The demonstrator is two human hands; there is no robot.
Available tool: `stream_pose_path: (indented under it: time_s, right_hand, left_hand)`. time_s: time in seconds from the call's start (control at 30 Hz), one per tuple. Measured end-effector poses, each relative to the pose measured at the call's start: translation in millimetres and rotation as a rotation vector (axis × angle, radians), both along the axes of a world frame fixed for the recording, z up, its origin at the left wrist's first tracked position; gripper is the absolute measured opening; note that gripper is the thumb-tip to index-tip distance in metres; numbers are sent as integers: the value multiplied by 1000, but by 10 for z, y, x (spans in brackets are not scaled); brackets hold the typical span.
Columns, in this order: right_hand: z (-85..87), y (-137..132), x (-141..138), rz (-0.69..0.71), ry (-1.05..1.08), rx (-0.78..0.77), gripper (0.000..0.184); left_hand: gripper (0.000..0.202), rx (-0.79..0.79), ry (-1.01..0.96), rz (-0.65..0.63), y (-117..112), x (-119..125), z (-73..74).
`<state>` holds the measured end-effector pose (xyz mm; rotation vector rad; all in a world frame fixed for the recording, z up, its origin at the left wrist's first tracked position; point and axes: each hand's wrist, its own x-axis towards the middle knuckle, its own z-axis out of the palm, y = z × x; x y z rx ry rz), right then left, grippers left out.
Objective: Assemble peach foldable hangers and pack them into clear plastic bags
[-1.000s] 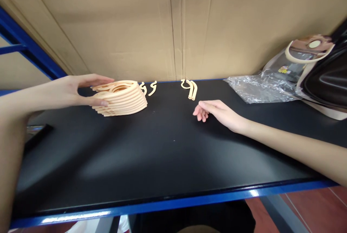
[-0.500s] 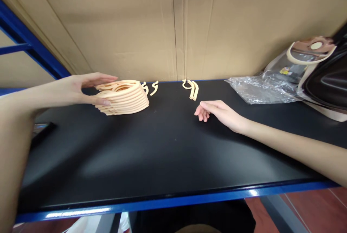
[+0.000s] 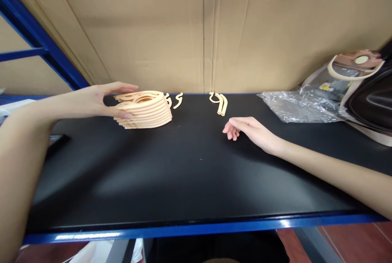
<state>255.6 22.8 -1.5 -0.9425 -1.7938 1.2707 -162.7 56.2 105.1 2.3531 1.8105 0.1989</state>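
Observation:
A stack of cream plastic hangers [image 3: 143,112], which look folded, lies toward the left of the black tabletop. My left hand [image 3: 107,101] is closed around its left end, thumb on the near side and fingers over the far top. Some cream hooks [image 3: 178,100] poke out just right of the stack, close to the wall. My right hand [image 3: 241,130] hovers low over or rests on the table, fingers loosely curled and thumb against the index finger, with nothing visible in it. Beyond it lies a separate cream folded hanger [image 3: 222,104] with a curved hook.
Crumpled clear plastic [image 3: 294,105] lies at the back right, beside a black bag [image 3: 372,95] with a cream handle. A dark flat device [image 3: 57,142] sits partly hidden below my left forearm. Cardboard [image 3: 147,30] backs the table; a blue edge [image 3: 183,230] runs along its front.
The whole view has shifted slightly, so everything appears a little further right. Both hands keep the same pose and place relative to the stack and table.

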Motion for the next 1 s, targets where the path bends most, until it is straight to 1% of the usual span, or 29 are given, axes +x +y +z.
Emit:
stream_pose_path:
  time_s: [0.1, 0.17, 0.2, 0.23, 0.3, 0.33, 0.37, 0.4, 0.43, 0.47, 0.57, 0.63, 0.7, 0.8, 0.9, 1.0]
  right_hand:
    - [-10, 3, 6, 8, -21, 15, 41]
    - [-21, 7, 10, 14, -41, 29, 42]
    - [-25, 7, 11, 17, -54, 37, 42]
    - [-26, 3, 10, 20, -67, 46, 42]
    - [-15, -16, 5, 32, -99, 61, 40]
    - [0, -32, -1, 40, -132, 80, 38]
    - [22, -51, -8, 47, -181, 113, 36]
    - [51, -71, -18, 49, -244, 163, 34]
    - [86, -89, -31, 46, -318, 234, 33]
    - [124, -102, -46, 37, -396, 326, 31]
    - [235, -77, -113, 55, -631, 645, 26]
    - [279, 25, -188, 117, -795, 834, 27]
    - [289, 203, -302, 153, -908, 943, 30]
    - [252, 570, -555, 139, -942, 935, 38]
    - [191, 930, -876, 119, -927, 925, 46]
    - [135, 1176, -1191, 151, -920, 935, 58]
  left_hand:
    - [114, 59, -27, 22, -35, 66, 17]
    - [110, 183, -61, 51, -102, 224, 29]
    - [102, 277, -81, 34, -145, 335, 25]
    - [95, 401, -106, -16, -192, 461, 10]
    - [74, 638, -115, -166, -292, 737, -62]
    - [64, 709, -129, -235, -342, 874, -122]
    - [54, 716, -140, -304, -390, 1004, -197]
    - [49, 684, -151, -368, -436, 1121, -286]
    - [47, 605, -150, -437, -478, 1222, -384]
    - [48, 569, -140, -517, -514, 1306, -489]
    - [51, 369, -66, -636, -584, 1458, -780]
    - [50, 263, -59, -685, -598, 1496, -910]
    - [47, 195, -71, -700, -596, 1505, -971]
    - [44, 164, -87, -691, -579, 1497, -976]
    - [44, 154, -90, -692, -567, 1486, -958]
    - [44, 153, -90, -702, -566, 1479, -948]
